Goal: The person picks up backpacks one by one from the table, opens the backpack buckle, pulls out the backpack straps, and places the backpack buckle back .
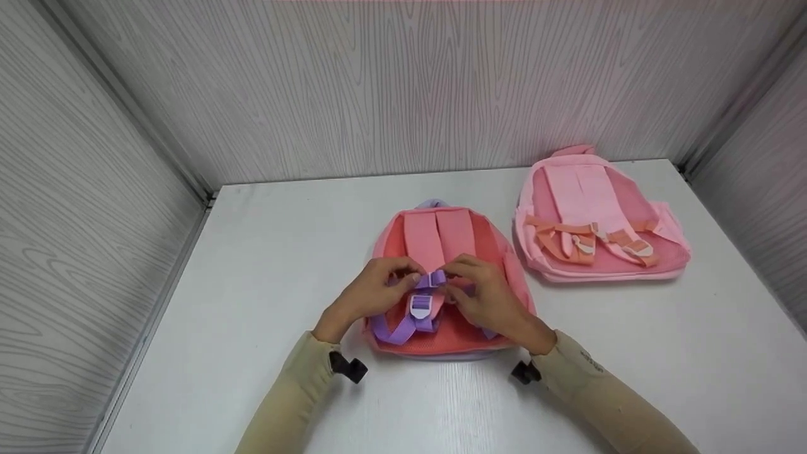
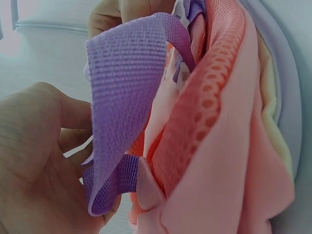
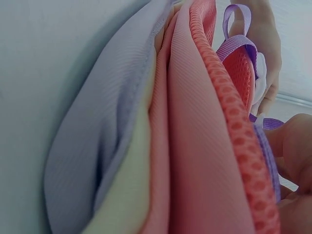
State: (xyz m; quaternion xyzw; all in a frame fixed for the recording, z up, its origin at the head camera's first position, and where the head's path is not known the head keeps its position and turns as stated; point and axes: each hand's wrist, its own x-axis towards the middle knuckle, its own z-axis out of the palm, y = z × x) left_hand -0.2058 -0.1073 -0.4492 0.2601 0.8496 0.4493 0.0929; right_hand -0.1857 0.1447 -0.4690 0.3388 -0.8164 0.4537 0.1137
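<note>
A coral-pink backpack [image 1: 454, 340] lies on the table with its back panel and shoulder straps [image 1: 423, 239] facing up. Above its middle, a purple webbing strap [image 1: 431, 279] with a small light slider is pinched by my left hand [image 1: 377, 288] from one side. From the other side my right hand [image 1: 488, 299] pinches the same strap near its end. Just below sits a white ladder-lock buckle [image 1: 420, 308] threaded with purple webbing. A purple loop [image 2: 124, 97] stands up before the left palm in the left wrist view. The right fingertips are partly hidden behind the backpack's edge in the right wrist view.
A light-pink backpack [image 1: 586, 208] with orange straps [image 1: 621, 238] lies at the back right, straps up. White table surface [image 1: 265, 265] extends left of the hands. Wood-grain panels [image 1: 378, 88] enclose the back and both sides.
</note>
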